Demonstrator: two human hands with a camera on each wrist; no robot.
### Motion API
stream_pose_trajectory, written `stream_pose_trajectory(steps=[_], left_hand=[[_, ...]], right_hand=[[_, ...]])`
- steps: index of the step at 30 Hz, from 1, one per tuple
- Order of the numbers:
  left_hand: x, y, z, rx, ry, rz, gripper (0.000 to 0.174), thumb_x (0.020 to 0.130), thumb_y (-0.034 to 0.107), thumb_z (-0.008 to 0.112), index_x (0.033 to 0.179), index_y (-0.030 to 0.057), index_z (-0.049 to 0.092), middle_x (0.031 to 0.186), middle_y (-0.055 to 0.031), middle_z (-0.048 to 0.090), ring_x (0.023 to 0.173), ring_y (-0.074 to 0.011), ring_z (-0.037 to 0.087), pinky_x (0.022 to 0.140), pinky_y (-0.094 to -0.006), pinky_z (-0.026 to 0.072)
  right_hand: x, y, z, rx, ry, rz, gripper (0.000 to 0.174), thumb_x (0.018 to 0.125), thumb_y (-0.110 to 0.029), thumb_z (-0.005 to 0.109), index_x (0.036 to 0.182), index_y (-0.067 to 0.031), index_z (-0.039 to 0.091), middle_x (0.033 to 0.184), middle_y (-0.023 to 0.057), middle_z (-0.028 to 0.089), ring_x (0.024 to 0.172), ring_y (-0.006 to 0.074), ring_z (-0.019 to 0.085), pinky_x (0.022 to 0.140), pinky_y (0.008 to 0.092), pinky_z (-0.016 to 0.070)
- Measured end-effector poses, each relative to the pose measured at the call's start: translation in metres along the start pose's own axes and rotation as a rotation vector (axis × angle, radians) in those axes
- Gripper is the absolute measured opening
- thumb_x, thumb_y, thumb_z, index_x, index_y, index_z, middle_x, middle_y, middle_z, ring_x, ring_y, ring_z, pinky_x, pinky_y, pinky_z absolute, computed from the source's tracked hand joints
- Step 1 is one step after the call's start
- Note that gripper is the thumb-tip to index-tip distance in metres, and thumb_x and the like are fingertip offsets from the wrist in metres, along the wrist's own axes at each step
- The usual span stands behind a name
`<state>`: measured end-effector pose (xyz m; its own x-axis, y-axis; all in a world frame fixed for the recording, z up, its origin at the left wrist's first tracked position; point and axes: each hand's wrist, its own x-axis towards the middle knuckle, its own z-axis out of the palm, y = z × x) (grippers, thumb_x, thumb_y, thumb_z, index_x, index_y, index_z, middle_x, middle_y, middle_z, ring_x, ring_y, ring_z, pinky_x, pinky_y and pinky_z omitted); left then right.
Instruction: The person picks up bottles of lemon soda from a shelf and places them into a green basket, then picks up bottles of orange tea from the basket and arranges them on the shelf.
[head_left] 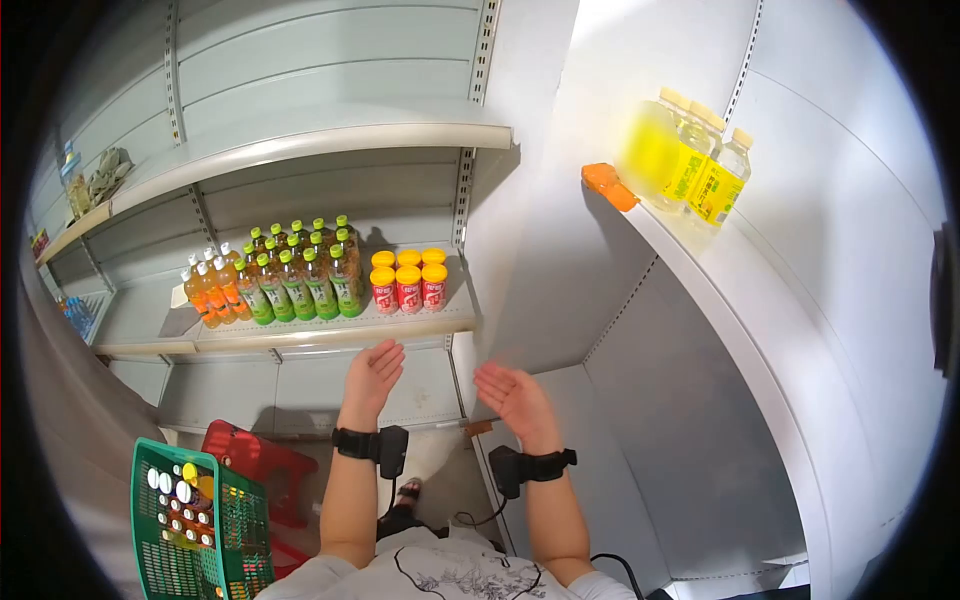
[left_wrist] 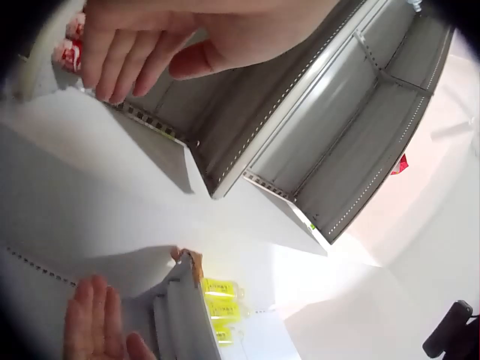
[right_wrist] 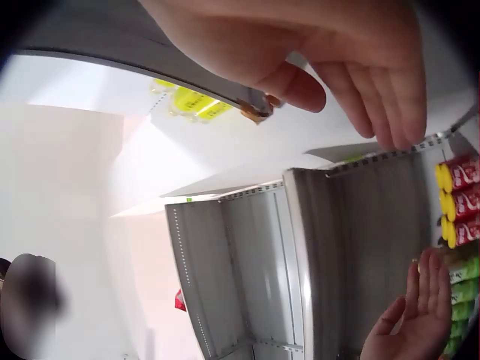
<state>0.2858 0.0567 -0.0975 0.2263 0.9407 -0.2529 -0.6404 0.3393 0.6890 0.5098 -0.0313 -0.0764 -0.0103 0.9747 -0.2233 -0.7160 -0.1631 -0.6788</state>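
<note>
My left hand (head_left: 374, 380) is held out before the lower shelf, fingers straight and nothing in it. To its right my right hand (head_left: 517, 402) is raised the same way, palm showing and fingers extended, also holding nothing. Beyond the hands, red canisters with yellow lids (head_left: 409, 282) stand in two rows on the shelf. Left of them are green-capped tea bottles (head_left: 297, 275) in a block, then orange-labelled bottles with white caps (head_left: 215, 290). In the right wrist view the red canisters (right_wrist: 459, 196) appear beyond the fingertips.
Yellow-labelled bottles (head_left: 700, 165) stand on the right-hand shelf beside an orange piece (head_left: 609, 187) at its corner. A green basket (head_left: 145, 520) of bottles is at lower left, next to a red stool (head_left: 262, 455). An upper shelf edge (head_left: 330, 145) overhangs the drinks.
</note>
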Motion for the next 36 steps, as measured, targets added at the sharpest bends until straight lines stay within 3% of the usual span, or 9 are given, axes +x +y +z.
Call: stream_pose_trajectory(steps=[7, 12, 19, 20, 27, 36], left_hand=[[-0.026, 0.01, -0.037, -0.059, 0.046, -0.071, 0.036, 0.079, 0.018, 0.034, 0.106, -0.0013, 0.046, 0.108, -0.013, 0.051, 0.099, -0.0222, 0.049, 0.085, -0.032, 0.0384], [-0.045, 0.042, -0.075, -0.061, 0.053, 0.004, 0.038, 0.079, 0.019, 0.035, 0.11, -0.0021, 0.043, 0.113, -0.0154, 0.047, 0.104, -0.0234, 0.045, 0.089, -0.0331, 0.0345], [-0.097, 0.089, -0.201, -0.231, 0.186, 0.057, 0.039, 0.08, 0.021, 0.033, 0.111, -0.0012, 0.043, 0.112, -0.0138, 0.048, 0.103, -0.0226, 0.046, 0.09, -0.0319, 0.0339], [-0.107, 0.094, -0.215, -0.327, 0.216, 0.066, 0.037, 0.076, 0.016, 0.038, 0.107, -0.0021, 0.044, 0.11, -0.0146, 0.049, 0.101, -0.0239, 0.047, 0.089, -0.034, 0.0348], [-0.158, 0.129, -0.3, -0.418, 0.371, 0.063, 0.033, 0.078, 0.016, 0.035, 0.105, 0.0014, 0.046, 0.109, -0.0105, 0.05, 0.1, -0.0209, 0.046, 0.087, -0.0328, 0.0353], [-0.249, 0.181, -0.403, -0.557, 0.597, 0.217, 0.031, 0.078, 0.016, 0.034, 0.102, 0.002, 0.048, 0.105, -0.0104, 0.052, 0.097, -0.0207, 0.048, 0.084, -0.0326, 0.0364]], right_hand=[[0.013, 0.033, 0.022, -0.084, -0.021, 0.083, 0.038, 0.082, -0.02, 0.037, 0.107, 0.0082, 0.044, 0.108, 0.0202, 0.049, 0.101, 0.027, 0.048, 0.089, 0.0354, 0.0375], [0.036, 0.067, 0.06, -0.117, -0.029, 0.143, 0.039, 0.081, -0.018, 0.036, 0.109, 0.0084, 0.042, 0.108, 0.0194, 0.05, 0.1, 0.0273, 0.049, 0.088, 0.0362, 0.0381], [0.069, 0.196, 0.125, -0.06, -0.193, 0.487, 0.04, 0.079, -0.019, 0.039, 0.11, 0.0071, 0.042, 0.11, 0.019, 0.049, 0.103, 0.0289, 0.047, 0.089, 0.0373, 0.0367], [0.068, 0.211, 0.138, -0.088, -0.175, 0.519, 0.041, 0.079, -0.018, 0.038, 0.11, 0.0078, 0.041, 0.112, 0.0201, 0.047, 0.105, 0.0295, 0.046, 0.09, 0.0387, 0.036], [0.074, 0.309, 0.215, -0.239, -0.102, 0.746, 0.043, 0.078, -0.017, 0.039, 0.114, 0.0083, 0.038, 0.117, 0.021, 0.043, 0.11, 0.0295, 0.041, 0.094, 0.039, 0.0311], [0.057, 0.452, 0.313, -0.373, -0.333, 1.007, 0.042, 0.079, -0.017, 0.038, 0.114, 0.0076, 0.038, 0.117, 0.0205, 0.042, 0.11, 0.0291, 0.04, 0.093, 0.0381, 0.0331]])
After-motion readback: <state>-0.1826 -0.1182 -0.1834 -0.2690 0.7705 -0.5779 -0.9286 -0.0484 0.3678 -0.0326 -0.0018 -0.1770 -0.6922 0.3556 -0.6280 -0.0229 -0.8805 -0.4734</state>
